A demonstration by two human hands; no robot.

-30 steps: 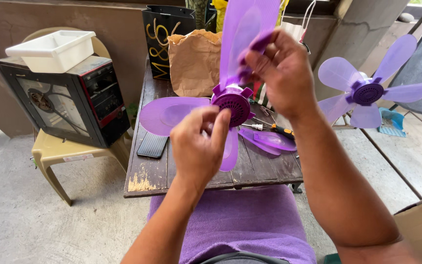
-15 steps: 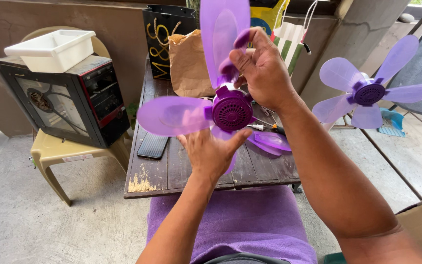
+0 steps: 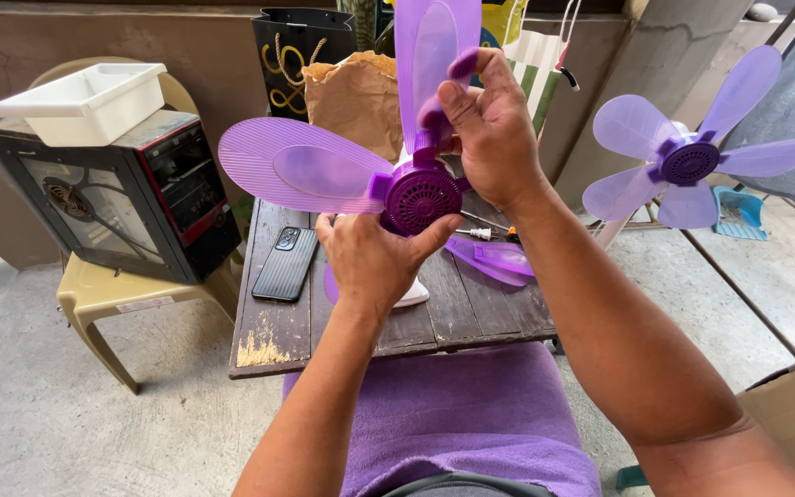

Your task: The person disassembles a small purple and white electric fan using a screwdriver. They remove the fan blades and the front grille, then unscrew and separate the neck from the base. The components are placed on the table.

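Left hand [image 3: 370,262] cups the purple fan hub [image 3: 419,196] from six o'clock, fingers closed on it. Right hand [image 3: 489,129] pinches the upright blade [image 3: 430,51] at twelve o'clock. The fan is held above the wooden table [image 3: 471,308]; a phone [image 3: 284,263] lies at eight o'clock.

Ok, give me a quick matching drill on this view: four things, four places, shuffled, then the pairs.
Things:
1 black ribbed phone
2 white plastic tub
3 loose purple fan blade
4 assembled purple fan

Places:
A on the black computer case
B lying right of the hands, on the wooden table
C at the table's left side
D beyond the table's right edge

Pairs: 1-C, 2-A, 3-B, 4-D
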